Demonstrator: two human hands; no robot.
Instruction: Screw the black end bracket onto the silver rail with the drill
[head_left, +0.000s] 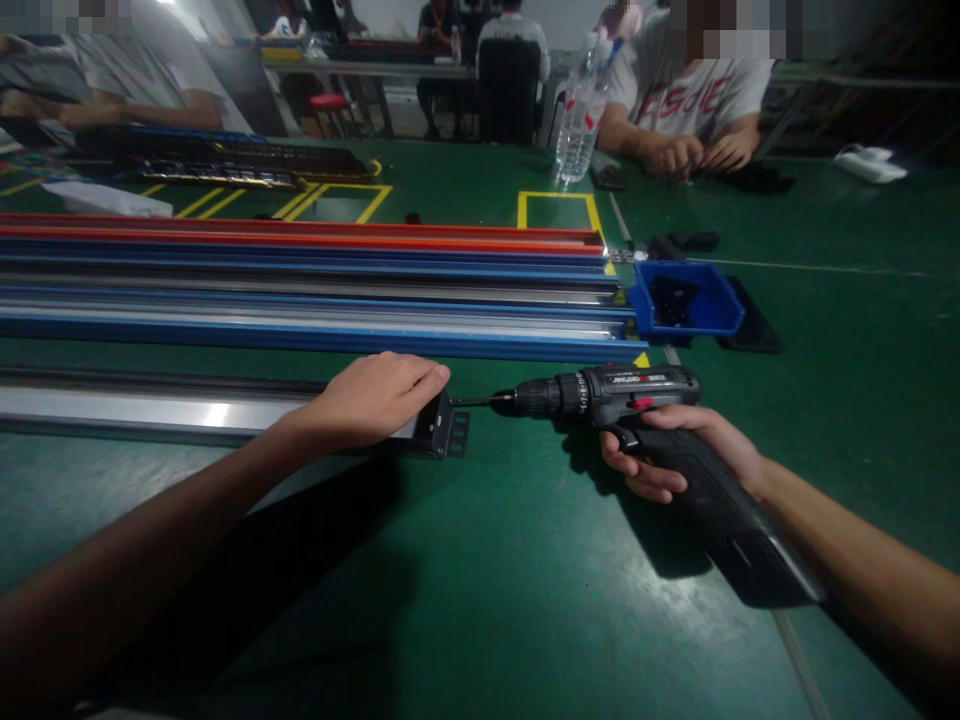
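My right hand (667, 450) is wrapped round the handle of a black cordless drill (645, 390), index finger by the trigger. The drill points left, and its long bit (476, 400) reaches the black end bracket (442, 425) of a metal rail. My left hand (382, 400) is closed over the right end of this silver and black rail (165, 405), gripping it from above. The bracket has a slotted tab sticking out to the right. Whether a screw sits at the bit's tip is too small to tell.
Behind lie several long blue, silver and orange rails (315, 325). A blue bin (690, 300) with small black parts stands at their right end, near plastic bottles (581, 115). Across the green table (525, 580), a co-worker's hands (697, 155) handle something small.
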